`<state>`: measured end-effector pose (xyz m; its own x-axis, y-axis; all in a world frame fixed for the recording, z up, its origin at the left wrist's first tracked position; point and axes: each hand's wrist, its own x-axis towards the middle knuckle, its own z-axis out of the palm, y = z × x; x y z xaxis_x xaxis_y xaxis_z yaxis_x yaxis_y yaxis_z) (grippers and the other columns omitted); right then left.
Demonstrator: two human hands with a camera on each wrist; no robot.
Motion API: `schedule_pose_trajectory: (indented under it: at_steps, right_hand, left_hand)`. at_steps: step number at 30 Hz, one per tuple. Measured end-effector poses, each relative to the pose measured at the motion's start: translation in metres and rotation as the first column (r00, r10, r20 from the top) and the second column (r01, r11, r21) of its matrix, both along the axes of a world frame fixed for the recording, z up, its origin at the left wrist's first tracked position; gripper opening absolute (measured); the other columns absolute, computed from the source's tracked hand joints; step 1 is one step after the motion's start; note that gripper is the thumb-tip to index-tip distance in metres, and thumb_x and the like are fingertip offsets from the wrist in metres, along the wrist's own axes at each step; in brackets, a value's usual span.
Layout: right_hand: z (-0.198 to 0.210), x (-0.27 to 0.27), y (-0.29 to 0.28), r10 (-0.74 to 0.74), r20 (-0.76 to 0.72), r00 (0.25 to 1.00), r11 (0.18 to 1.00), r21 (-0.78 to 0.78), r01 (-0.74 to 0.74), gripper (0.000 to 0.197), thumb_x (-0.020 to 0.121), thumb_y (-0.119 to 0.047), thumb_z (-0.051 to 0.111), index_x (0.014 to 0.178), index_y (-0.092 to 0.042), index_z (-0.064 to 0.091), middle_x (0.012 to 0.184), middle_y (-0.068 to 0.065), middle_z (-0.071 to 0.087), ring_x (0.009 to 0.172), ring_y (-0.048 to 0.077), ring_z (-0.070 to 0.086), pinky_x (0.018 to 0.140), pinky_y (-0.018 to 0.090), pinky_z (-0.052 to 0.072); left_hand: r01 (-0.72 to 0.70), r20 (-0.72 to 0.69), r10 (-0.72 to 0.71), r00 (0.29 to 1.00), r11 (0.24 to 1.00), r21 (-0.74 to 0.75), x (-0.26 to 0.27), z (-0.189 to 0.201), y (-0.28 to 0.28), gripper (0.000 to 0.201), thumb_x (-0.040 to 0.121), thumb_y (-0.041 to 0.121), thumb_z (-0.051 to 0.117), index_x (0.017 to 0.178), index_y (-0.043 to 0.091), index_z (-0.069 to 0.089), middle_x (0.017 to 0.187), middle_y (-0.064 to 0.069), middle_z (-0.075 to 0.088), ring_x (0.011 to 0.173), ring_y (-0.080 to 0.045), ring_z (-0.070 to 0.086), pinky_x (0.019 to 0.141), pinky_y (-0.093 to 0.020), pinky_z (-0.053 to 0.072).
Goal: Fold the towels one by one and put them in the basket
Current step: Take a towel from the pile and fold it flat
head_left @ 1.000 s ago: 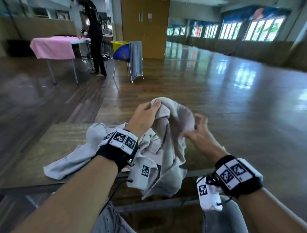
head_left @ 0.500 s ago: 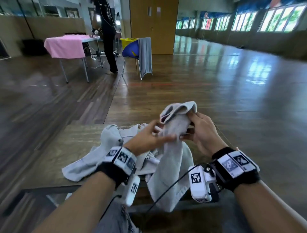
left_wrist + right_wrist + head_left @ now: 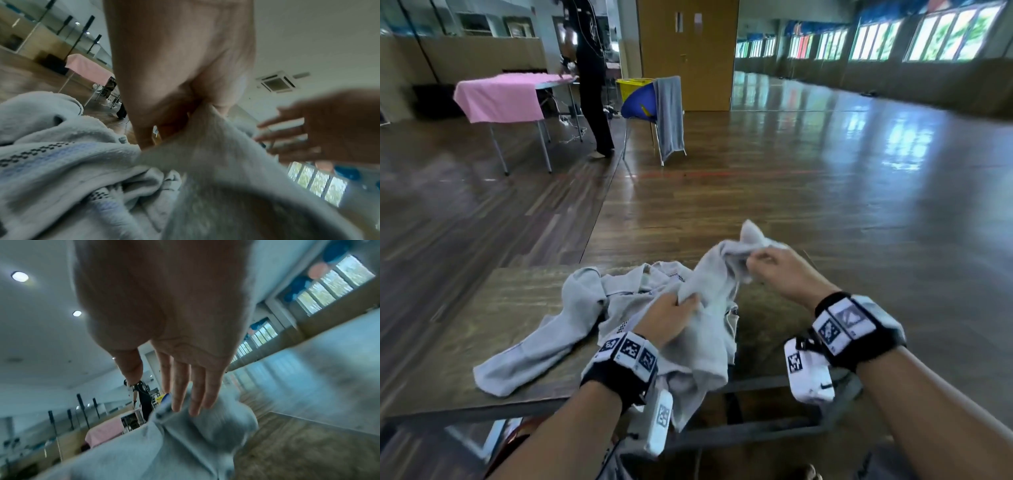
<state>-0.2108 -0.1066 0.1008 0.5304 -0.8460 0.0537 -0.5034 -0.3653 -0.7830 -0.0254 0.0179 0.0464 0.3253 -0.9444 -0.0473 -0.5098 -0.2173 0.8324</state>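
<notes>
Grips a bunched gather of the grey towel (image 3: 709, 291) in the left hand (image 3: 667, 317), fingers curled tight round the cloth low over the bench (image 3: 482, 308), probably to anchor one end while hunting for an edge. Reaches with the right hand (image 3: 777, 270) to the raised upper part of the same towel, fingers (image 3: 180, 386) straight with their tips on the cloth and the thumb standing apart in the right wrist view; looks relaxed and spread rather than clamped, likely feeling for a corner to draw out. Shows a peak of cloth standing up just beyond that hand, and the rest hanging crumpled off the near side of the bench, so no fold made as yet by the look of it: appears to be the sorting-out step, separating one towel and finding its corners. Leaves the others heaped just beside the left hand: a checked-border towel (image 3: 640, 284) touching the held one, and a pale grey towel (image 3: 571, 318) trailing off to the left along the bench top. Shows no basket near the bench. Farther off, shows a blue chair (image 3: 638, 102) draped with another grey cloth, a pink-covered table (image 3: 500, 97), and a person (image 3: 592, 85) standing beside it.
</notes>
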Motion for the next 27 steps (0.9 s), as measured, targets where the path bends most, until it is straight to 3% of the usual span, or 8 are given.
schedule_pose_trajectory:
  at_steps: [4,8,12,16,18,20,23,27]
  right_hand:
    - [-0.036,-0.011,0.024,0.120,-0.080,0.990,0.982,0.158,-0.106,0.039,0.088,-0.057,0.065,0.113,-0.026,0.062,0.112,-0.007,0.069,0.097,0.010,0.068,0.087,0.030,0.057]
    - [-0.054,-0.002,0.055,0.216,0.073,0.974,0.934,0.274,-0.228,0.093,0.058,-0.080,0.076,0.133,-0.032,0.050,0.121,-0.013,0.066,0.112,0.001,0.064,0.098,0.029,0.054]
    - [-0.055,0.008,0.061,0.229,0.095,0.969,0.963,0.125,-0.240,0.058,0.067,-0.054,0.086,0.112,-0.049,0.049,0.109,-0.030,0.064,0.101,-0.011,0.061,0.079,0.015,0.055]
    - [-0.045,0.009,0.048,-0.042,0.084,0.996,0.995,-0.089,0.049,0.007,0.088,-0.011,0.063,0.087,-0.004,0.060,0.079,0.014,0.065,0.073,0.027,0.059,0.068,0.038,0.049]
    - [-0.040,0.005,0.038,-0.154,0.112,0.982,0.977,-0.133,0.168,0.012,0.090,-0.006,0.053,0.078,-0.005,0.058,0.071,0.010,0.061,0.065,0.025,0.053,0.059,0.032,0.044]
    - [-0.032,0.001,0.032,-0.209,0.158,0.965,0.963,-0.138,0.231,0.022,0.094,-0.009,0.046,0.072,-0.013,0.047,0.066,0.000,0.052,0.056,0.007,0.045,0.048,0.016,0.036]
    - [-0.025,0.002,0.028,-0.149,0.214,0.965,0.971,-0.154,0.184,0.031,0.098,-0.015,0.045,0.070,-0.017,0.035,0.058,-0.010,0.041,0.047,0.003,0.036,0.045,0.015,0.032]
    - [-0.021,0.009,0.038,0.026,0.170,0.985,0.982,-0.187,0.006,0.033,0.102,-0.033,0.052,0.072,-0.020,0.047,0.058,-0.012,0.050,0.052,0.006,0.044,0.049,0.019,0.035]
  left_hand:
    - [-0.112,-0.225,0.114,0.968,0.993,0.023,-0.002,0.024,-0.016,0.040,0.099,0.036,0.048,0.103,0.002,0.070,0.106,-0.016,0.069,0.107,-0.030,0.063,0.100,-0.042,0.047]
    - [-0.168,-0.475,0.148,0.867,0.986,0.001,-0.013,0.045,-0.029,0.026,0.095,0.018,0.055,0.069,0.016,0.054,0.072,-0.005,0.057,0.079,-0.023,0.054,0.075,-0.034,0.041]
    - [-0.230,-0.564,0.149,0.812,0.970,-0.076,-0.018,0.066,-0.036,0.043,0.095,0.011,0.053,0.057,0.023,0.037,0.058,-0.001,0.040,0.057,-0.018,0.040,0.059,-0.030,0.033]
    - [-0.297,-0.596,0.153,0.788,0.943,-0.151,-0.011,0.079,-0.042,0.025,0.096,0.008,0.053,0.072,0.012,0.047,0.079,-0.011,0.049,0.081,-0.025,0.053,0.079,-0.045,0.052]
    - [-0.367,-0.596,0.206,0.776,0.916,-0.161,-0.004,0.079,-0.043,0.010,0.096,0.006,0.054,0.106,0.006,0.052,0.095,-0.015,0.056,0.091,-0.026,0.058,0.092,-0.050,0.054]
    - [-0.377,-0.597,0.209,0.775,0.910,-0.172,0.002,0.076,-0.039,0.043,0.094,-0.001,0.054,0.129,0.014,0.036,0.105,-0.015,0.055,0.093,-0.027,0.060,0.095,-0.053,0.054]
    - [-0.074,-0.364,-0.043,0.930,0.951,-0.301,0.004,0.069,-0.031,0.062,0.085,-0.010,0.063,0.133,0.024,0.041,0.114,-0.009,0.062,0.106,-0.028,0.066,0.095,-0.040,0.056]
    - [0.295,0.051,-0.292,0.955,0.919,-0.262,-0.010,0.053,-0.025,0.055,0.074,0.005,0.082,0.121,0.023,0.062,0.104,0.022,0.062,0.090,0.021,0.058,0.076,0.001,0.042]
